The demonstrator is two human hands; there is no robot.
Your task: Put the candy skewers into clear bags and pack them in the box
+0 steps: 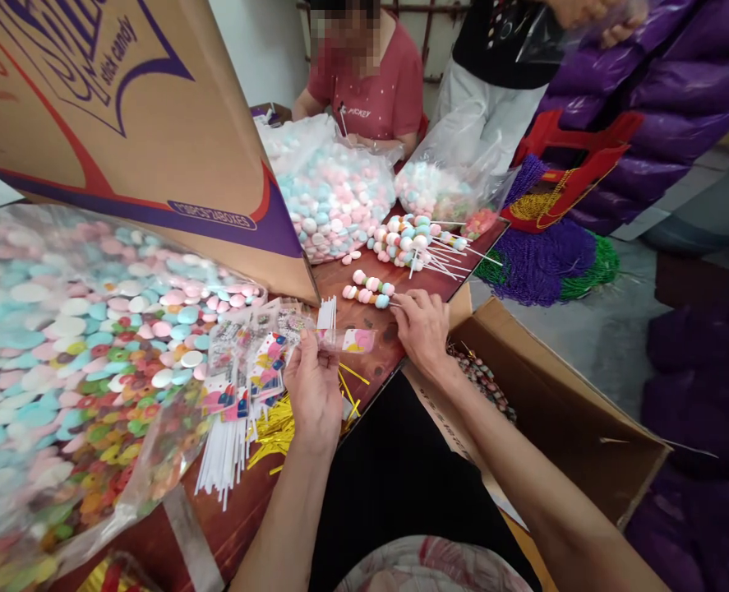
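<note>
My left hand [316, 390] is closed on a small clear wrapper bag [357, 340] with a pink, yellow and white printed end. My right hand [424, 329] has its fingers pinched at the stick end of a candy skewer [367, 296], which lies on the table with pastel marshmallow pieces and gummy pieces on it. A second skewer [373, 283] lies right behind it. Left of my left hand is a pile of printed wrapper bags [265, 353], with white sticks [222, 452] and gold twist ties [274, 432] in front of it.
A large bag of marshmallows and gummy rings [123, 362] covers the left side. A cardboard carton [216, 164] stands behind it. Finished skewers [407, 242] are heaped farther back. An open box [561, 411] stands at my right. Two people are across the table.
</note>
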